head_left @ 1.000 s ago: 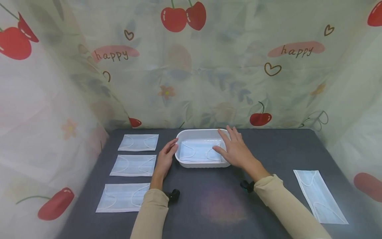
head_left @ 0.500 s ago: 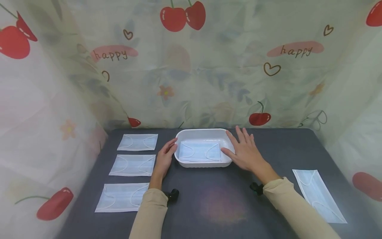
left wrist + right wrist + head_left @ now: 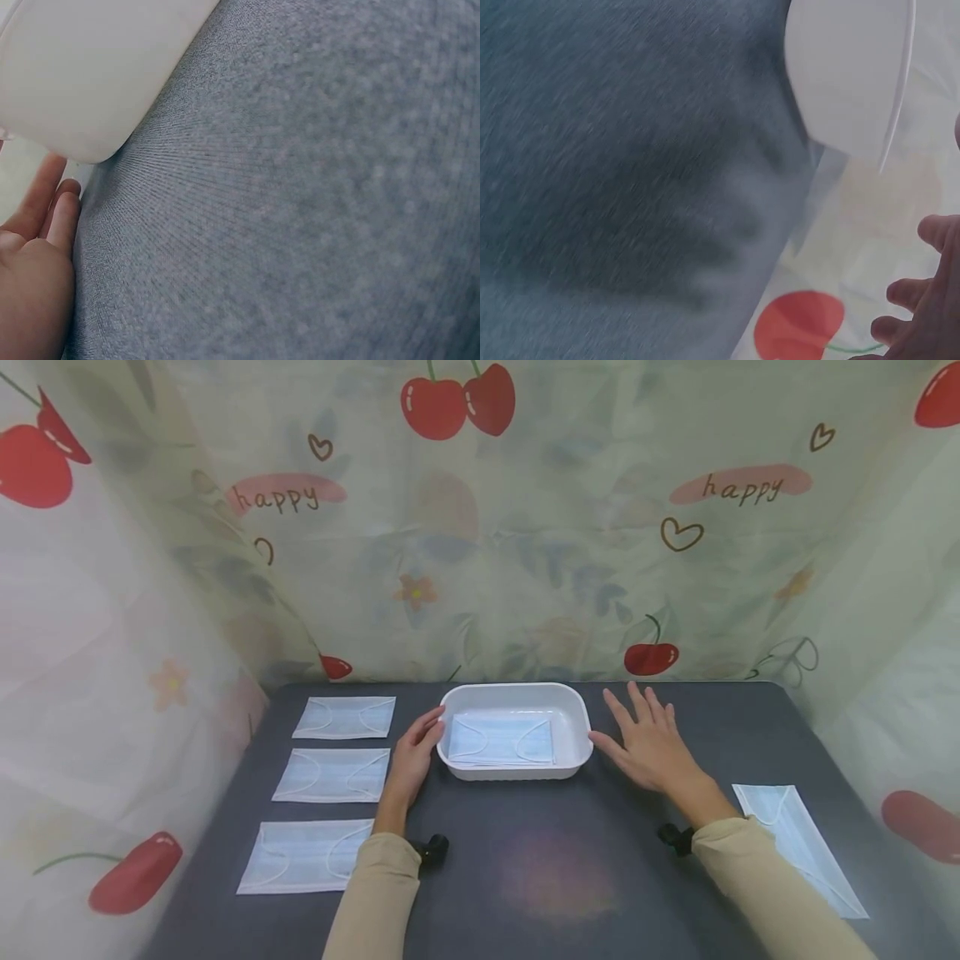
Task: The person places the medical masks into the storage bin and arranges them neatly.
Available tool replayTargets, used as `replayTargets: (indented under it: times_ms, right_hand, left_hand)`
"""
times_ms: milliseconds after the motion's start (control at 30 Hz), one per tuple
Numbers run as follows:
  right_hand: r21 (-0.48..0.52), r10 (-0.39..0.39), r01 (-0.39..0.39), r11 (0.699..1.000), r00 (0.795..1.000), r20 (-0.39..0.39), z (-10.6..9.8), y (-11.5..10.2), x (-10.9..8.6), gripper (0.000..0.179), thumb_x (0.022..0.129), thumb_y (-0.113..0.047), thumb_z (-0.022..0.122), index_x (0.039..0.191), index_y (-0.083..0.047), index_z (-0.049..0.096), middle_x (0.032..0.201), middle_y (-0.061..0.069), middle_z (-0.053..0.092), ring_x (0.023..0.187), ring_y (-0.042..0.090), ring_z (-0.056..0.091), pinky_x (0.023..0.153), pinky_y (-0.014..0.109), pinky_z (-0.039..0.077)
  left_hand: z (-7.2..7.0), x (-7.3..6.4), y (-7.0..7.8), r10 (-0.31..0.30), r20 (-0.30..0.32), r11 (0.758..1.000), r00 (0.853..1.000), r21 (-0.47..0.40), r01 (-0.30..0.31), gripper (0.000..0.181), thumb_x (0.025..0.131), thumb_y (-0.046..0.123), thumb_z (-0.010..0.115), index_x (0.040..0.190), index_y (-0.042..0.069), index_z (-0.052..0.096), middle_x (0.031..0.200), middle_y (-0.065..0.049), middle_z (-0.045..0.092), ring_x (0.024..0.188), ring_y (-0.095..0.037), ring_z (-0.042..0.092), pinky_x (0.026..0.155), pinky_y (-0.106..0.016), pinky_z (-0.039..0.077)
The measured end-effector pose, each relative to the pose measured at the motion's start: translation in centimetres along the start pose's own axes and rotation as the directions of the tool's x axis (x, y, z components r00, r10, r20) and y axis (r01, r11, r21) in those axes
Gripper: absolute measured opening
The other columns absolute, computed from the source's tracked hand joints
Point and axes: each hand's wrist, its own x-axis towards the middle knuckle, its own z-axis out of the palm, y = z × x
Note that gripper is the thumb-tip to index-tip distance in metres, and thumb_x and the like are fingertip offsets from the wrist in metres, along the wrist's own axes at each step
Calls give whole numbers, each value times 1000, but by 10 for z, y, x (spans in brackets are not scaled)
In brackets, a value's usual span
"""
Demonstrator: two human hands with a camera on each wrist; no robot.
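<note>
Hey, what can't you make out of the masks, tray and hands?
Head view: in the tray, whatever the mask lying inside covers.
Head view: part of the right mask, behind the right sleeve.
Head view: one corner of the nearest left mask, behind the left sleeve.
Left wrist view: some of the left hand, cut off by the left edge.
Right wrist view: most of the right hand, cut off by the right edge.

We see a sheet-walled booth, cherry-and-heart-print sheeting [image 3: 525, 568] rising behind the dark table's [image 3: 495, 827] far edge, flanking its left and right edges.
</note>
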Motion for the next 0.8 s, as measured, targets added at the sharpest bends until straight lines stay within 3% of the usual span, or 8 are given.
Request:
replayTargets:
  times_ms: [800]
  right_hand:
    - [13, 97, -97, 995, 995, 0, -13, 71, -37, 90, 99, -70, 43, 164, -13, 18, 165, 36, 12, 151, 60, 8, 115, 80, 8]
  left_hand:
    - [0, 0, -3, 11, 8, 1000, 1000, -5, -11, 37, 102, 43, 59, 139, 37, 60, 149, 1, 56, 144, -21, 48, 124, -48, 33]
